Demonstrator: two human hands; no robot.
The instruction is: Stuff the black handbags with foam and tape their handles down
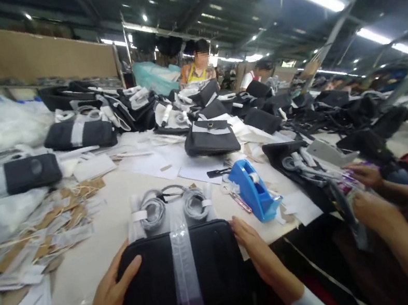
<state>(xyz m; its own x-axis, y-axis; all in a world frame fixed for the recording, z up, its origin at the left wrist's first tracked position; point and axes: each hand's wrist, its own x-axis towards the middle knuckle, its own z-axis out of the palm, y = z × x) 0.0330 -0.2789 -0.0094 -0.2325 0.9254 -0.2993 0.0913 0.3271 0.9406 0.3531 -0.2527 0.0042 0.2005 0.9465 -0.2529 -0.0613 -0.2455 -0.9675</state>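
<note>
A black handbag point(151, 282) is held tilted at the table's front edge, between my two hands. Its middle is wrapped with a pale translucent strip, and its handles point(154, 213), covered in clear wrap, lie coiled beyond its top edge. My left hand point(112, 284) grips the bag's left side, thumb on the face that is turned to me. At the upper right corner my right hand point(248, 236) presses its fingers against the side. A blue tape dispenser point(253, 194) stands just past my right hand.
Hang tags with strings point(62, 224) are heaped at left, near wrapped black bags point(34, 173). Another black bag point(211, 138) stands mid-table before a large pile of bags. A co-worker's hands point(375, 206) handle a bag at right. A person point(195, 72) is across the table.
</note>
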